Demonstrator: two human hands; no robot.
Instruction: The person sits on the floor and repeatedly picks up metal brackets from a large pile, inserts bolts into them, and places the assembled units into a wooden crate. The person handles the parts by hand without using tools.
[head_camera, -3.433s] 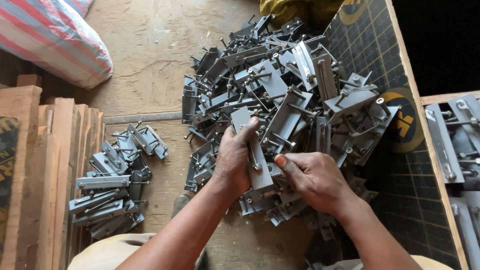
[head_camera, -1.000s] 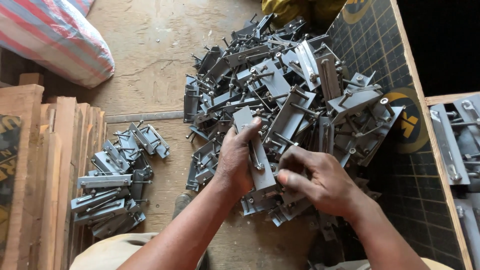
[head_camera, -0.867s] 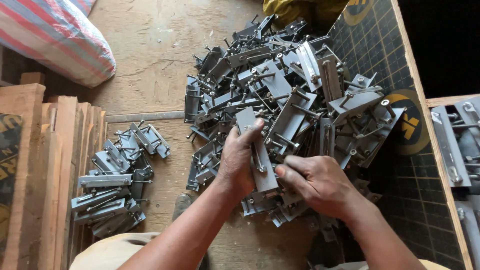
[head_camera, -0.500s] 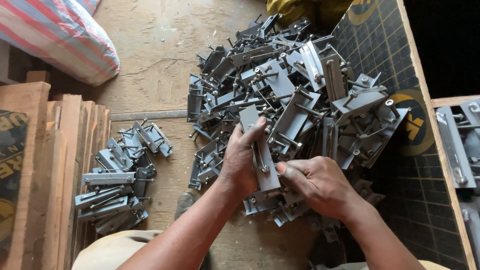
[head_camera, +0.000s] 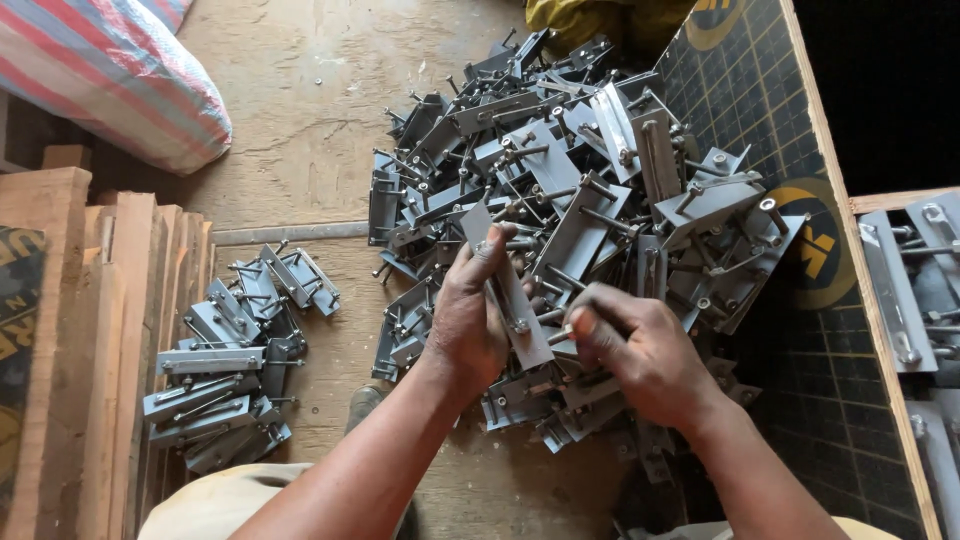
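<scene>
Gripping the same grey metal bracket (head_camera: 512, 300) at frame centre, the left hand (head_camera: 468, 320) stays wrapped around it while the right hand (head_camera: 640, 355) keeps pinching a bolt at its lower end.

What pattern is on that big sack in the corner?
The sack has red, white and blue stripes, seen from the head view.

1 head-worn view, looking steeply down

It faces the big heap of grey metal brackets (head_camera: 570, 220) from close above; forearms enter from the bottom edge, wooden planks (head_camera: 90, 330) lie left of the heap, a gridded board (head_camera: 790, 130) right.
</scene>
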